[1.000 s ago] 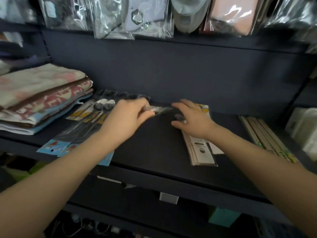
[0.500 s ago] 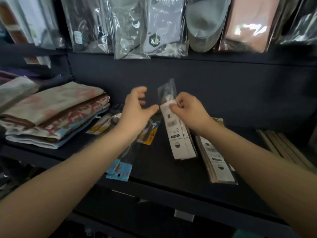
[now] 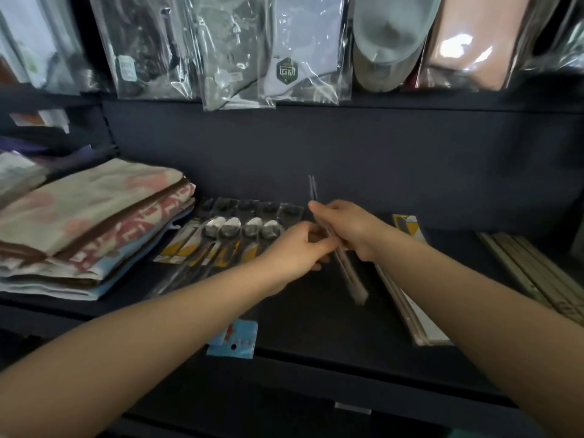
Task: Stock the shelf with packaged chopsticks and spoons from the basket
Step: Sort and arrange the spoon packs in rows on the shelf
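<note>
While both hands, left (image 3: 298, 251) and right (image 3: 349, 230), pinch a chopstick pack (image 3: 344, 263) at frame centre above the shelf (image 3: 316, 311), placing seems underway; next, lay it flat beside the spoons (image 3: 241, 230).

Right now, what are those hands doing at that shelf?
A person is stocking a dark shelf. The right hand grips a slim clear pack of chopsticks, held tilted above the shelf, and the left hand pinches it too. Packaged spoons already lie in a row to the left, beside folded cloths. Another chopstick pack lies flat on the right.
</note>
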Demonstrator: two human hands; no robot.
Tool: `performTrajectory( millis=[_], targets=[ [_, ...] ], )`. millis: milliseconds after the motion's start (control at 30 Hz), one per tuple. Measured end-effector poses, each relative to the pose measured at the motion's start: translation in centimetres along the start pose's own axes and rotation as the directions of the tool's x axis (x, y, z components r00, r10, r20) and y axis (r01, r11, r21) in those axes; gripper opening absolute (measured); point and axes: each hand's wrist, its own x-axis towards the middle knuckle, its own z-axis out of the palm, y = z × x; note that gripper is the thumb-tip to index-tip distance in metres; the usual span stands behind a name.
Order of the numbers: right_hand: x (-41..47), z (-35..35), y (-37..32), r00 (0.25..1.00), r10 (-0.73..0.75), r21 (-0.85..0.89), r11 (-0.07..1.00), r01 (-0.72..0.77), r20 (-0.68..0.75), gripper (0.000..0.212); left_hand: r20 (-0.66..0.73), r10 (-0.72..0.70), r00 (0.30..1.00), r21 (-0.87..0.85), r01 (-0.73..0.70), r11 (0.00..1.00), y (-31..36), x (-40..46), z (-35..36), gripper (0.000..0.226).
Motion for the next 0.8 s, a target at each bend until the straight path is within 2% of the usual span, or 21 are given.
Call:
performTrajectory(
  millis=[67, 133, 267, 367, 433, 467, 533, 567, 600, 633, 700, 767, 800],
  targets=[
    [0.9, 0.0, 0.5, 0.995, 0.097, 0.194, 0.976, -0.095, 0.001, 0.023, 0.039, -0.023, 0.999, -0.07, 0.026, 0.997, -0.1, 0.7, -0.8, 0.016],
    [2.0, 0.1, 1.1, 0.989, 0.142, 0.243, 0.961, -0.128, -0.042, 0.02, 0.052, -0.031, 0.998, -0.053, 0.034, 0.998, -0.5, 1.3, -1.6, 0.019],
    [4.4, 0.2, 1.9, 0.973, 0.132, 0.066, 0.99, -0.121, -0.191, 0.024, -0.008, -0.071, 0.997, 0.185, 0.071, 0.98, -2.0, 2.9, -2.3, 0.034],
    [5.5, -0.7, 2.7, 0.952, 0.111, -0.093, 0.985, -0.143, -0.285, 0.034, -0.068, -0.033, 0.997, 0.471, 0.061, 0.88, -2.7, 4.1, -2.4, 0.048],
    [6.1, -1.5, 3.2, 0.954, 0.142, -0.125, 0.976, -0.18, -0.266, 0.018, -0.037, 0.005, 0.999, 0.562, 0.016, 0.827, -2.7, 4.3, -2.3, 0.053],
    [6.2, -1.7, 3.4, 0.956, 0.155, -0.147, 0.97, -0.196, -0.248, 0.014, -0.003, 0.057, 0.998, 0.64, -0.042, 0.767, -2.7, 4.3, -2.3, 0.048],
    [6.3, -2.0, 3.5, 0.961, 0.165, -0.185, 0.96, -0.208, -0.221, 0.017, 0.078, 0.184, 0.98, 0.844, -0.163, 0.51, -2.4, 3.7, -2.4, 0.033],
    [6.2, -2.0, 3.4, 0.964, 0.16, -0.203, 0.958, -0.204, -0.213, 0.019, 0.129, 0.23, 0.965, 0.905, -0.21, 0.371, -2.4, 3.3, -2.5, 0.032],
    [6.2, -2.0, 3.3, 0.966, 0.154, -0.217, 0.956, -0.2, -0.208, 0.022, 0.189, 0.241, 0.952, 0.925, -0.255, 0.282, -2.5, 3.0, -2.7, 0.034],
    [6.2, -2.0, 3.1, 0.967, 0.149, -0.225, 0.954, -0.196, -0.208, 0.028, 0.25, 0.208, 0.946, 0.919, -0.299, 0.258, -2.6, 2.6, -2.9, 0.04],
    [6.2, -2.1, 2.7, 0.967, 0.14, -0.238, 0.953, -0.19, -0.214, 0.036, 0.344, 0.055, 0.937, 0.882, -0.343, 0.324, -2.8, 2.1, -3.3, 0.054],
    [6.2, -2.1, 2.5, 0.969, 0.131, -0.243, 0.953, -0.181, -0.208, 0.039, 0.378, -0.118, 0.918, 0.884, -0.32, 0.342, -3.0, 1.9, -3.5, 0.063],
    [6.1, -2.1, 2.4, 0.972, 0.133, -0.243, 0.953, -0.18, -0.195, 0.039, 0.377, -0.139, 0.916, 0.888, -0.315, 0.334, -3.1, 2.0, -3.5, 0.064]
  ],
)
